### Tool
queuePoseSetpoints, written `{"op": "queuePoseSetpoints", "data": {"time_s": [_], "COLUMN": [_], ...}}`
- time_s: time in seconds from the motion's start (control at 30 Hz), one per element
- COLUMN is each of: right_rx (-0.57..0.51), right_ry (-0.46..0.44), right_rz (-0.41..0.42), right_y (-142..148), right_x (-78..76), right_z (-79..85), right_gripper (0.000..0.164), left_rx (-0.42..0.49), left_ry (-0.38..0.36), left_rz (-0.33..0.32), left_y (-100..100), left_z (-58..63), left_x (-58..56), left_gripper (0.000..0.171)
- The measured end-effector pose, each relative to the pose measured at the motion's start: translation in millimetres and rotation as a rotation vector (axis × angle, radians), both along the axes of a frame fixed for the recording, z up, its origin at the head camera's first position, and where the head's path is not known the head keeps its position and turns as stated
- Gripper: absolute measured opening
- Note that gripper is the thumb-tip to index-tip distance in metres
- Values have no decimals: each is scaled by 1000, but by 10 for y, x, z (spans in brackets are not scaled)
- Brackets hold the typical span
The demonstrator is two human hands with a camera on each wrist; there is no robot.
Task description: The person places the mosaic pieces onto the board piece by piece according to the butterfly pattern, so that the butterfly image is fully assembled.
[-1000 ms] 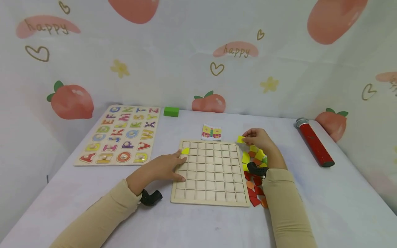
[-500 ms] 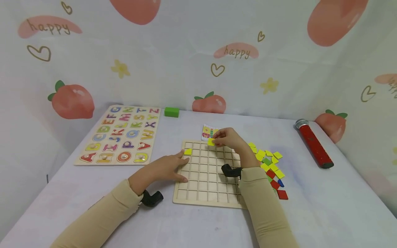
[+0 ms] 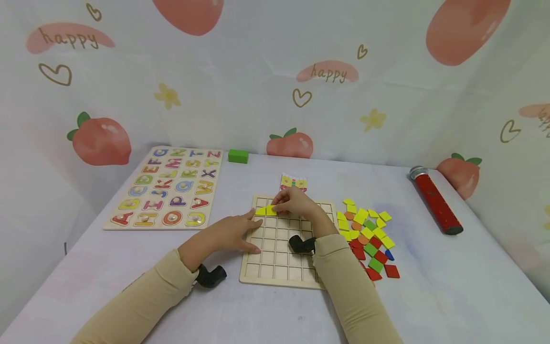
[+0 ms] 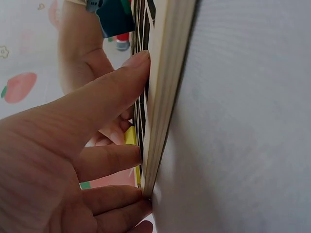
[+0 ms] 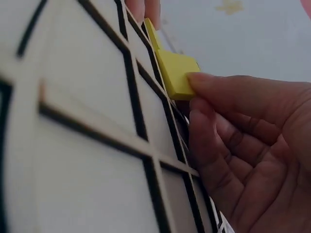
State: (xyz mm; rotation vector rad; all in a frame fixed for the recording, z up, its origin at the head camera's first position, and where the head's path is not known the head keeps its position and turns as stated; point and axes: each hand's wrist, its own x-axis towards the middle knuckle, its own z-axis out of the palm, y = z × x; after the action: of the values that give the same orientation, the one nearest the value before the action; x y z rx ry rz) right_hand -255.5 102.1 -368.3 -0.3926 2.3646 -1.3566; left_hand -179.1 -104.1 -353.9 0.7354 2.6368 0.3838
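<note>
A wooden grid board (image 3: 268, 271) lies on the table in the head view. My left hand (image 3: 232, 232) rests along its left edge, thumb and fingers spread and fairly straight at the rim. One yellow tile (image 3: 260, 211) with a slanted side sits in a cell near the upper left corner. Just right of it, my right hand (image 3: 298, 204) pinches a yellow square tile (image 5: 176, 73) between thumb and finger, low over the neighbouring cell. In the right wrist view the square overlaps the placed tile's end. A small butterfly pattern card (image 3: 293, 182) lies behind the board, its lower part hidden.
Loose yellow, red, green and orange tiles (image 3: 370, 234) are spread right of the board. An alphabet puzzle board (image 3: 163, 191) lies at the left, with a green block (image 3: 238, 156) behind it. A red microphone (image 3: 435, 200) lies at the far right.
My right hand has carried the yellow square from the loose tiles leftward across the board to beside the placed tile. The left hand has stayed at the board's edge.
</note>
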Motion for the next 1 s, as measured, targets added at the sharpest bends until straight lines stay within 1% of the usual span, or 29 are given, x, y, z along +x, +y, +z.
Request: {"op": "queuePoseSetpoints", "data": {"time_s": [0.13, 0.3, 0.47, 0.63, 0.7, 0.8, 0.93, 1.0], "right_rx": [25, 80, 106, 124, 130, 143, 143, 122], "right_ry": [43, 97, 126, 130, 115, 98, 92, 85], "right_rz": [-9, 14, 18, 8, 7, 38, 70, 38], "right_y": [-11, -29, -46, -70, -75, -58, 75, 187], "right_x": [11, 30, 35, 25, 18, 2, 4, 13], "right_z": [-25, -25, -15, -17, -13, 9, 77, 108], "right_gripper": [12, 13, 12, 10, 9, 11, 16, 20], "left_rx": [-3, -7, -9, -13, -13, -13, -11, -7], "left_ry": [3, -4, -2, -1, -3, -7, -1, 0], "left_rz": [7, 13, 14, 20, 19, 23, 16, 16], "left_y": [-9, -19, -28, -46, -54, -59, -37, -14], "left_z": [7, 13, 15, 19, 19, 18, -14, -30], "left_x": [8, 16, 17, 23, 22, 16, -3, -3], "left_gripper": [79, 79, 79, 80, 80, 80, 80, 80]}}
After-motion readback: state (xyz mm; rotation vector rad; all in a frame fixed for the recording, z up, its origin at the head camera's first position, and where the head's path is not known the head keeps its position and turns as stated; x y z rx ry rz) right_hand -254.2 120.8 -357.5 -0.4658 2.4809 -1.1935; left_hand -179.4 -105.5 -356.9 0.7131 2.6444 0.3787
